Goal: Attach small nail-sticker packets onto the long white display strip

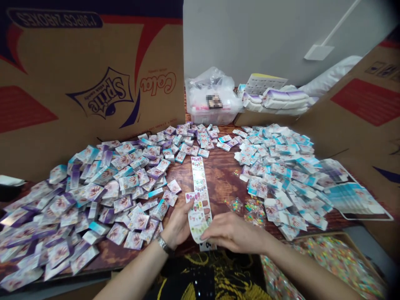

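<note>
My left hand (178, 223) is closed on the edge of a white sticker strip (196, 214) printed with small coloured round pictures. The thumb lies on the front of the strip, and some fingers show at its far edge. My right hand (236, 233) pinches the lower end of this strip, which bends up towards me. Behind it another sticker strip (198, 173) reaches away over the dark red wood-grain table (220, 179). Small packets of coloured candies (253, 206) lie just past my right hand.
Small printed boxes (125, 183) are heaped on the left; more boxes (281, 166), some with open flaps, lie on the right. Large cartons (93, 54) wall both sides. A clear plastic tub (212, 112) stands behind. A carton of candy packets (337, 258) sits at lower right.
</note>
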